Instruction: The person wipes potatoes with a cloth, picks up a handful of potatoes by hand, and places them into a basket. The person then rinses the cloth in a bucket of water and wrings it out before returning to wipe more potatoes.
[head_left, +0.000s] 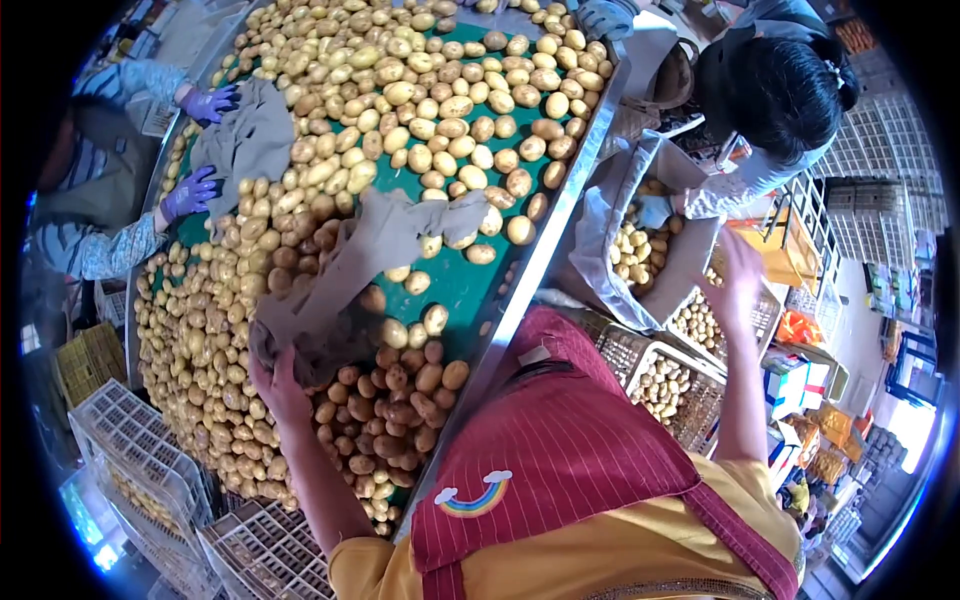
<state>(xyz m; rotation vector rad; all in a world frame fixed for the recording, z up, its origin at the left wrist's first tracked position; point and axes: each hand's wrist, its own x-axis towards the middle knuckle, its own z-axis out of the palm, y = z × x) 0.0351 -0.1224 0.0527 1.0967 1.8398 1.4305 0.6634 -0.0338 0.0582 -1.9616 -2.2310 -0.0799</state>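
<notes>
My left hand (283,390) is closed around a grey cloth (375,240) at the left. The cloth stretches up and right over the potatoes (330,170) on a green sorting table (455,300). Below the cloth lies a pile of darker potatoes (390,410). Off to the right, my right hand (737,280) is slightly blurred, with its fingers apart, above a crate of small potatoes (700,325). Nothing shows clearly in that hand.
Across the table, a person's purple-gloved hands (190,195) rest on another grey cloth (245,140). At right, a person (770,100) reaches into a lined crate (600,225) of potatoes. A metal rail (545,235) edges the table. Plastic crates (265,550) stand at lower left.
</notes>
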